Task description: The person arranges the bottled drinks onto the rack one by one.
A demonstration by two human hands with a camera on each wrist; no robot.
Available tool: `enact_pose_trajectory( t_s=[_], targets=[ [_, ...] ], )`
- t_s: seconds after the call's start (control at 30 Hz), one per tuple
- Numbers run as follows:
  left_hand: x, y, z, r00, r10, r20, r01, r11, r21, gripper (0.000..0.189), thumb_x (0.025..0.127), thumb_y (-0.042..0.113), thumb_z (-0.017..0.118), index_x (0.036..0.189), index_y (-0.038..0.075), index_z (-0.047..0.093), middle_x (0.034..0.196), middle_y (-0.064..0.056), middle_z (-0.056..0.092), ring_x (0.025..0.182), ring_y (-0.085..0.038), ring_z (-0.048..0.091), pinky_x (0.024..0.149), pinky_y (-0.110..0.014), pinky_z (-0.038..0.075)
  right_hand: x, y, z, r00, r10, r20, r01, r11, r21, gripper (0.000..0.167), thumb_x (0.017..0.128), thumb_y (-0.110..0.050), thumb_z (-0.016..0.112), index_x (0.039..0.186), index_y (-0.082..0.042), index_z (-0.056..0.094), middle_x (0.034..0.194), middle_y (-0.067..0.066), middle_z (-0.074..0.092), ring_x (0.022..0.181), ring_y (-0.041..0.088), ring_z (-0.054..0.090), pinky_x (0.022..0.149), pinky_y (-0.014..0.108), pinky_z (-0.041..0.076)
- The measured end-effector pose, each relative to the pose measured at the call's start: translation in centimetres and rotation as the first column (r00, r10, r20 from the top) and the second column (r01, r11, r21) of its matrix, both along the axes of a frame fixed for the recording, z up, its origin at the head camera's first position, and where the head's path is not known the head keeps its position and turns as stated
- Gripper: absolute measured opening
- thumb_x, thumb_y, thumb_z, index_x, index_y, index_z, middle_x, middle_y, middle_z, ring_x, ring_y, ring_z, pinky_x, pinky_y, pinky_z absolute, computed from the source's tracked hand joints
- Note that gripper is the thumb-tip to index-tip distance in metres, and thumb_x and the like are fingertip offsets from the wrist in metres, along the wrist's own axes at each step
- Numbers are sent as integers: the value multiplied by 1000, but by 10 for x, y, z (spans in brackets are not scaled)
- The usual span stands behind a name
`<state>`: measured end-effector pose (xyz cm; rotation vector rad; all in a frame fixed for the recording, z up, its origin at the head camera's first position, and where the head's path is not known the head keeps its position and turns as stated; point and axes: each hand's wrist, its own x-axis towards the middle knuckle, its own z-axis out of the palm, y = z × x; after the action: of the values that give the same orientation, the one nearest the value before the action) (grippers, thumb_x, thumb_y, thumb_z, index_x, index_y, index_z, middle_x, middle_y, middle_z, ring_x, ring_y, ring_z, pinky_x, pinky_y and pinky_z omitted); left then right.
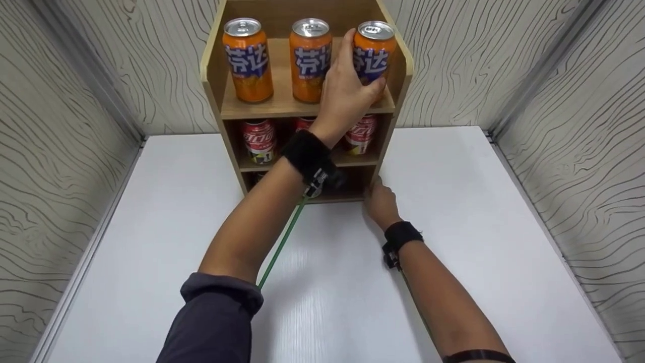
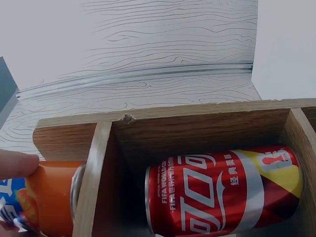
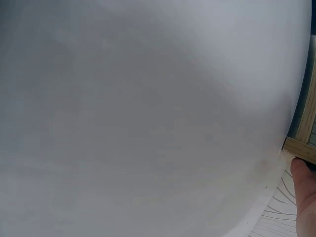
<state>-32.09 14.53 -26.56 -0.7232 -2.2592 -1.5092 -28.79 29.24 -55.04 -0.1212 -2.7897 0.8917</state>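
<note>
My left hand grips an orange soda can at the right end of the top tier of a wooden shelf. Its thumb and fingers span the can's side, and the can stands upright on the board. In the left wrist view, a finger lies against the orange can. Low down, my right hand holds the shelf's bottom right corner. The right wrist view has a digit pressed at the wooden corner.
Two more orange cans, one at left and one in the middle, stand on the top tier. Red cola cans fill the middle tier. The bottom tier is mostly hidden by my left wrist. Patterned walls enclose the white table.
</note>
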Motion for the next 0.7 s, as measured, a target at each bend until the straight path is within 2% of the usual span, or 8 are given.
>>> enact_pose_trajectory(
  t_s=[0.23, 0.5, 0.7],
  targets=[
    [-1, 6, -4, 997, 71, -20, -71, 997, -11, 87, 86, 23, 77, 152, 9, 22, 142, -7, 43, 127, -10, 42, 106, -16, 26, -1, 0, 0, 1000, -4, 7, 4, 1000, -16, 36, 101, -17, 45, 127, 8, 48, 92, 27, 66, 88, 41, 65, 71, 51, 52],
    [-1, 15, -8, 985, 168, -43, -170, 984, -50, 87, 86, 32, 75, 152, 10, 22, 143, -7, 40, 130, -12, 41, 109, -20, 25, -1, 0, -1, 1000, 5, -16, -5, 1000, 5, 36, 101, -16, 45, 127, 10, 47, 90, 26, 66, 85, 41, 65, 70, 50, 52],
    [-3, 18, -12, 980, 188, -59, -192, 979, -66, 91, 85, 38, 75, 152, 9, 20, 144, -7, 38, 130, -14, 41, 109, -20, 26, 2, -2, 5, 1000, 5, 12, -5, 1000, 1, 35, 99, -12, 46, 125, 11, 47, 92, 28, 65, 87, 43, 65, 71, 50, 53]
  ],
)
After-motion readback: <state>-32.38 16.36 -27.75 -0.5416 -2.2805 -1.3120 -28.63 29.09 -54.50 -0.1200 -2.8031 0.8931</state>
